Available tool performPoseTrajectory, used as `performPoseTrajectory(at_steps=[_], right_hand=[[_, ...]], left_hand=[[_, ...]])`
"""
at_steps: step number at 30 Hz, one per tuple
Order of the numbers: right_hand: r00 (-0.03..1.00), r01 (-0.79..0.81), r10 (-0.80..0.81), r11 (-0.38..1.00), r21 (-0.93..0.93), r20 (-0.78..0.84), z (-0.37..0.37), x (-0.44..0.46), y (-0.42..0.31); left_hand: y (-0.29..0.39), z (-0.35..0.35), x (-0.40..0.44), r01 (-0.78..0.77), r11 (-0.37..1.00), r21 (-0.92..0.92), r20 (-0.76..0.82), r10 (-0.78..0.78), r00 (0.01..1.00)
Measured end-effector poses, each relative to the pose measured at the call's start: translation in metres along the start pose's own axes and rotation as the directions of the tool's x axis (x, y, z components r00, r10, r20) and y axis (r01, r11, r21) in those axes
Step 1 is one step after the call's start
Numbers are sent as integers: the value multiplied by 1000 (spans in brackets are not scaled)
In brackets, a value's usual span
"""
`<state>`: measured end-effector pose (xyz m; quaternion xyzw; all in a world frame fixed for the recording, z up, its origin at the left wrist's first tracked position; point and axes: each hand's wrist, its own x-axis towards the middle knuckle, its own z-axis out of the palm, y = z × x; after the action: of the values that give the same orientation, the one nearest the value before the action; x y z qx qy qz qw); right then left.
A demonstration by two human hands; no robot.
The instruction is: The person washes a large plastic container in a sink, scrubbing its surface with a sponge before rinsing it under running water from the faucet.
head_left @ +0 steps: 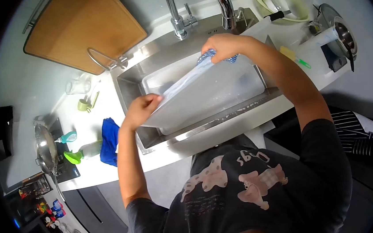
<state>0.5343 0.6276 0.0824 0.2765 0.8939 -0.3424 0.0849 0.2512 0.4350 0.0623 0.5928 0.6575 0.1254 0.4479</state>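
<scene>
My left hand grips the near left end of a pale, translucent plastic panel or lid, tilted over the steel sink. At the far edge of the panel, my right hand is closed on a blue-and-white patterned cloth, pressed against the rim. Beneath the panel, a large translucent plastic bin lies in the sink. Wet drops show on the sink's front edge.
Two chrome faucets rise behind the sink. A wooden cutting board leans at the back left. Left on the counter are a blue cloth and a spray bottle. At right stand a green basket and a knife.
</scene>
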Motion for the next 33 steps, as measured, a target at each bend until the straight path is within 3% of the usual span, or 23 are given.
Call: performPoseTrajectory(at_steps=[1, 2, 4, 6, 7, 9, 11, 13, 14, 17, 19, 20, 22, 24, 25, 27, 29, 30, 32, 33], right_hand=[[1000, 7, -7, 1000, 6, -8, 3, 8, -1], [996, 1, -4, 999, -42, -93, 4, 15, 1], [983, -14, -2, 997, -82, -183, 14, 18, 10], [785, 128, -311, 928, -351, -535, 31, 15, 20], [780, 118, -303, 931, -346, -548, 43, 13, 19], [550, -1, -336, 915, -403, -765, 77, 6, 13], [491, 108, -309, 949, -295, -815, 124, 23, -1], [533, -56, -352, 893, -447, -769, 158, 33, -27], [528, -89, -322, 900, -428, -786, 173, 41, -25], [443, -27, -347, 916, -399, -827, 193, 56, 0], [469, -118, -153, 965, -234, -870, 186, 49, 33], [543, -284, 112, 957, -57, -832, 167, 35, 48], [81, -311, 337, 903, 297, -938, 148, 25, 115], [-278, -222, 482, 809, 544, -831, 119, 8, 169], [-279, -216, 487, 808, 548, -828, 121, 14, 168], [-183, -76, 253, 960, 270, -950, 126, 29, 153], [218, -167, 98, 984, 62, -971, 128, 28, 100], [213, -174, 101, 983, 64, -972, 126, 23, 97], [443, -143, -161, 958, -247, -882, 123, 17, 92], [512, -233, -191, 908, -349, -838, 112, 12, 112]], left_hand=[[9, 6, 7, 9, 982, 186, -110, 12, 994], [11, 8, 13, 11, 981, 196, -112, 12, 994], [8, 16, 26, 49, 869, 492, -396, 173, 902], [-2, 13, 36, 29, 839, 543, -394, 223, 892], [-7, 12, 40, 39, 819, 572, -400, 237, 886], [-12, 8, 52, 99, 773, 626, -401, 211, 891], [-19, 7, 66, 118, 776, 620, -418, 199, 887], [-24, 6, 79, 100, 752, 651, -409, 237, 881], [-24, 7, 82, 78, 747, 660, -402, 263, 877], [-33, 6, 92, 2, 744, 669, -376, 335, 864], [-38, 5, 95, -31, 739, 673, -361, 366, 858], [-41, 5, 96, -50, 746, 664, -371, 387, 844], [-44, 4, 99, -52, 726, 686, -346, 388, 855], [-43, 6, 97, -70, 731, 679, -366, 420, 831], [-46, 6, 98, -60, 742, 667, -365, 396, 843], [-43, 7, 101, -70, 733, 676, -366, 417, 832], [-51, 4, 105, -69, 729, 681, -354, 410, 841], [-49, 4, 103, -78, 727, 682, -348, 417, 840], [-48, -2, 95, -64, 710, 702, -353, 425, 834], [-48, -6, 90, -55, 712, 700, -353, 412, 840]])
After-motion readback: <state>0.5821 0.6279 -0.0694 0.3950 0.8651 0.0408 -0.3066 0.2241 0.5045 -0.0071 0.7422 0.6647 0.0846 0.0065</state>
